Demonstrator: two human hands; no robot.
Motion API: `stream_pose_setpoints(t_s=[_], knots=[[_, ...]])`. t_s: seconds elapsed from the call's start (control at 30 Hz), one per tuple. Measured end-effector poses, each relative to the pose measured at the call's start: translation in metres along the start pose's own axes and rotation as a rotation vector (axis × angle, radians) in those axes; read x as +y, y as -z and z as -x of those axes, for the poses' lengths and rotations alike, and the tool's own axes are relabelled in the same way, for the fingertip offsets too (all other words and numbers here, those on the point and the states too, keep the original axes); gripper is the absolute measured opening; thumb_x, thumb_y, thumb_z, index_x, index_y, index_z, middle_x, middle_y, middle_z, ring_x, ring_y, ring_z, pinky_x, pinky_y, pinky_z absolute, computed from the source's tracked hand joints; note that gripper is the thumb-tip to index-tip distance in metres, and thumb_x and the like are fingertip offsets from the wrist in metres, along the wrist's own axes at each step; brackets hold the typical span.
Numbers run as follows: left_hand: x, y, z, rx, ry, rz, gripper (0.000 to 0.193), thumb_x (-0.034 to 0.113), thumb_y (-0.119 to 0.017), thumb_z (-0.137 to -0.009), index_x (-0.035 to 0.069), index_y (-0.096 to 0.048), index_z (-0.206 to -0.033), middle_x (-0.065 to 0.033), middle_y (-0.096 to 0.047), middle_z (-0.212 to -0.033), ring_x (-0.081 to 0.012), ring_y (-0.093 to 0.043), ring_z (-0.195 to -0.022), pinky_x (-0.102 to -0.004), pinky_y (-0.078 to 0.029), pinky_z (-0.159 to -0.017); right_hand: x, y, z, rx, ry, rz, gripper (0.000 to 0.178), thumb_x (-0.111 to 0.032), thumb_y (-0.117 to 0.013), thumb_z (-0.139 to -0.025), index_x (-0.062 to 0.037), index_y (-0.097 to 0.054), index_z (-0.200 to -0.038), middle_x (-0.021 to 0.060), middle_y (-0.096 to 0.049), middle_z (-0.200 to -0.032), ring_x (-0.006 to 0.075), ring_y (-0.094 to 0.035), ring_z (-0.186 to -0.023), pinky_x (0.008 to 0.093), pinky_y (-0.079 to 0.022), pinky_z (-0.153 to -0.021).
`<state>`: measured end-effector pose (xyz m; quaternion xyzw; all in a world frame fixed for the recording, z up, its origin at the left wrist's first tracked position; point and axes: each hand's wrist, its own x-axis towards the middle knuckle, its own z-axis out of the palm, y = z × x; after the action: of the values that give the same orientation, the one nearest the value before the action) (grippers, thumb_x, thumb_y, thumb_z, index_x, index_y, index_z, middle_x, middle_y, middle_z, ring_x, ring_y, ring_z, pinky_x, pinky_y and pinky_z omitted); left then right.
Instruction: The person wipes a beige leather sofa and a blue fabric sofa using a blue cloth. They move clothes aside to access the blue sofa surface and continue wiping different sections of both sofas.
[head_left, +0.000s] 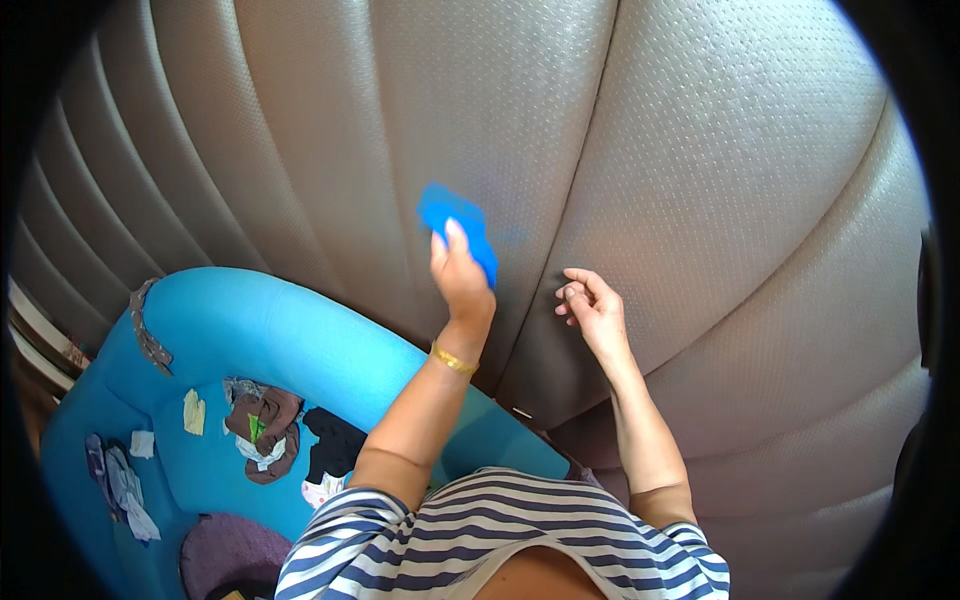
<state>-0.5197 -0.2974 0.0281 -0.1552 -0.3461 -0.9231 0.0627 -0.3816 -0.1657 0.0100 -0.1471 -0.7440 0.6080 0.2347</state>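
Observation:
A bright blue cloth (pixel 483 257) is gripped in my left hand (pixel 463 277), its upper part slightly blurred. It is held up against or just in front of a padded, grey-beige textured panel (pixel 480 110); contact cannot be made out. A yellow band circles my left wrist. To the right, my right hand (pixel 596 312) is raised near the panel's dark vertical seam. Its fingers are loosely bent and apart, with nothing in them.
A turquoise sofa (pixel 260 310) curves along the left, below the panel. Brown clothing (pixel 270 410), a black garment (pixel 332 445) and several smaller cloths lie on its seat. A purple cushion (pixel 235 555) is at the lower left, and a patterned strip (pixel 149 335) hangs over the backrest.

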Motion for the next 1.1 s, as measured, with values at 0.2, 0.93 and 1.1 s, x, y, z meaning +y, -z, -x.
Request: stream_pose_setpoints(t_s=[0.2,0.93,1.1], knots=[[-0.032,-0.048,-0.006,-0.521,-0.740,-0.949,0.054,0.014,-0.056,-0.096,-0.005,-0.040,-0.145,-0.0307,-0.014,-0.159,-0.0496,-0.015,-0.146,-0.0512,-0.018,-0.119,-0.021,-0.008,0.009,-0.063,0.156,0.010,0.023,-0.001,-0.058,-0.096,0.0019,-0.064,-0.118,0.0054,-0.070,-0.092,0.0095,-0.065,-0.077,0.0234,-0.053,-0.067],[-0.098,-0.030,-0.034,-0.504,-1.221,-1.182,0.051,0.014,-0.064,-0.084,0.007,-0.057,-0.134,-0.0231,-0.043,-0.148,-0.0447,-0.037,-0.138,-0.0586,-0.028,-0.112,-0.085,0.040,-0.062,0.245,1.396,1.114,0.027,-0.006,-0.071,-0.068,-0.0042,-0.070,-0.095,0.0033,-0.065,-0.077,0.0185,-0.061,-0.066,0.0303,-0.048,-0.056],[-0.147,0.051,0.005,-0.627,-1.087,-1.302,0.048,0.014,-0.065,-0.084,0.006,-0.058,-0.131,-0.0220,-0.043,-0.146,-0.0436,-0.036,-0.138,-0.0579,-0.028,-0.113,-0.082,0.038,-0.067,0.244,1.417,1.165,0.028,-0.009,-0.071,-0.068,-0.0053,-0.070,-0.095,0.0011,-0.064,-0.078,0.0163,-0.059,-0.067,0.0295,-0.045,-0.056]])
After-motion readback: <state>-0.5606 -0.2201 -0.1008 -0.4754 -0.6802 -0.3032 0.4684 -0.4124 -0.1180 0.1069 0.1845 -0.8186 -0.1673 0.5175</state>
